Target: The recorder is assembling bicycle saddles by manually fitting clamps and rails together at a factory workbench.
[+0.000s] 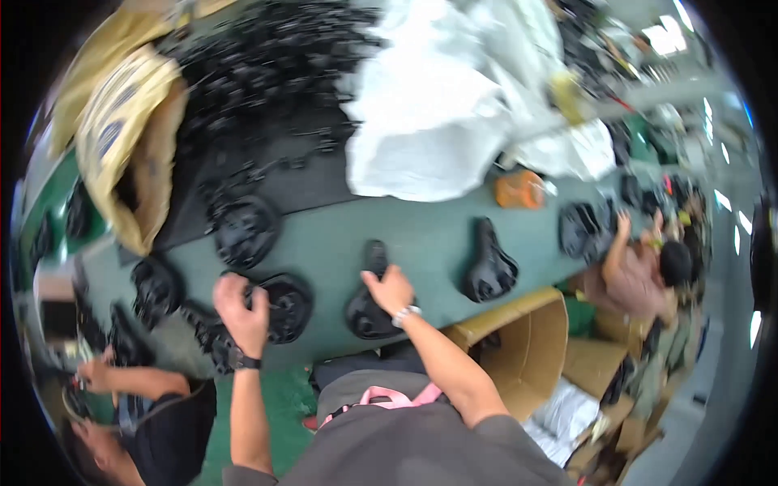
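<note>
A black bicycle saddle point(372, 316) lies underside up on the green table, its nose toward the far side. My right hand point(391, 291) is on it, gripping near its nose with the thumb stretched to the left; the fingertips are partly hidden. My left hand point(242, 312) is lifted beside another black saddle point(287, 308). Its fingers are loosely curved and the thumb stands apart, with nothing visible between them. Past that hand sits a rounded black saddle point(245, 232). To the right of my right hand lies a further saddle point(490, 266), nose pointing away.
Small black parts point(275, 61) are heaped at the back, beside a paper sack point(130, 146) and a white plastic bag point(421, 121). An orange container point(519, 189) stands behind. A cardboard box point(527, 344) is at the near right edge. Co-workers point(162, 413) point(640, 275) sit on both sides.
</note>
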The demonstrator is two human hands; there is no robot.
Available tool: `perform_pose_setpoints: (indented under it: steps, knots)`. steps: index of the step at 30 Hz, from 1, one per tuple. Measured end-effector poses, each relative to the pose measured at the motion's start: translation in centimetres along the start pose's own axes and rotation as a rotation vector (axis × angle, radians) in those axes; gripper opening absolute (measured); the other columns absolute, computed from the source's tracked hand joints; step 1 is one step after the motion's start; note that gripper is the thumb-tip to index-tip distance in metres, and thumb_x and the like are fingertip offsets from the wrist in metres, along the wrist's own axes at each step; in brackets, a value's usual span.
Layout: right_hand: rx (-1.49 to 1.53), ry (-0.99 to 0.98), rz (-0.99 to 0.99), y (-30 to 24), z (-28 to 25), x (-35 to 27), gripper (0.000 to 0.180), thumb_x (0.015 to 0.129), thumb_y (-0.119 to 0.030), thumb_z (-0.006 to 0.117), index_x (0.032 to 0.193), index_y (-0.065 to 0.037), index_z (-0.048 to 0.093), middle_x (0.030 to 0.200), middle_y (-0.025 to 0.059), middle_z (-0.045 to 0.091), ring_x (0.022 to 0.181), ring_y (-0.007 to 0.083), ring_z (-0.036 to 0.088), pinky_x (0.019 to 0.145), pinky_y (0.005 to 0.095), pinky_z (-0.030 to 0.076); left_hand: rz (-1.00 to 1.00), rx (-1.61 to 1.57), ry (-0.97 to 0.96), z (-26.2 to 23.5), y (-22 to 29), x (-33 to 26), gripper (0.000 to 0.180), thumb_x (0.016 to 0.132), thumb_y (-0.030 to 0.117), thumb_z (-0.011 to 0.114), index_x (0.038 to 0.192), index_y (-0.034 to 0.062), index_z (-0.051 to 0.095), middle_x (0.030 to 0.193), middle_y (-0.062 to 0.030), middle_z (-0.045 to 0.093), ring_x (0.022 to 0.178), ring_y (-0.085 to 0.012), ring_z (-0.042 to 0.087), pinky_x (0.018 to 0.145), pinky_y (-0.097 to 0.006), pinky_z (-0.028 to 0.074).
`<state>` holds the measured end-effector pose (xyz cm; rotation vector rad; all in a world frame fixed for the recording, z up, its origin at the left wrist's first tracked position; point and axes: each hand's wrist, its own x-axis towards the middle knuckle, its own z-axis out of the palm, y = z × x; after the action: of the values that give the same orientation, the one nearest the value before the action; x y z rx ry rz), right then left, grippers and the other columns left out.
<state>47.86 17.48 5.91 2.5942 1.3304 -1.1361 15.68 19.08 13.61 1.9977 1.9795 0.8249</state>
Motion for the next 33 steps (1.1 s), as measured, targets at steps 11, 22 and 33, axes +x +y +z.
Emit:
perform_pose_setpoints:
  steps: [11,22,33]
  knots:
    - [0.238,0.82,-0.409,16.7,-14.9,4.3,0.045,0.081,-0.028,0.067,0.115,0.0,0.06,0.117,0.0205,0.061,0.109,0.0391,0.055,0.1,0.0495,0.04,0.273,0.28,-0.51,7.0,7.2,-3.6,0.03,0.08,0.015,0.068,0.105,0.0002,0.066,0.123,-0.017,0.062,0.122,-0.0365,0.053,0.109,-0.05,0.036]
    - [0.203,0.496,-0.109,28.1,-15.1,5.2,0.055,0.086,-0.045,0.068,0.127,-0.009,0.061,0.117,0.0201,0.059,0.112,0.0395,0.055,0.094,0.0485,0.045,0.04,0.267,-0.542,15.3,16.9,-13.3,0.077,0.084,0.046,0.07,0.143,0.0053,0.044,0.154,-0.024,0.033,0.143,-0.0448,0.028,0.113,-0.058,0.027]
    - [0.054,0.605,-0.28,23.2,-11.3,1.7,0.055,0.085,-0.031,0.07,0.125,0.004,0.055,0.129,0.0259,0.053,0.12,0.0425,0.047,0.104,0.0513,0.038,-0.026,0.145,-0.493,14.4,18.0,-15.5,0.062,0.087,0.041,0.068,0.135,0.0042,0.053,0.149,-0.0239,0.038,0.135,-0.0432,0.037,0.111,-0.055,0.03]
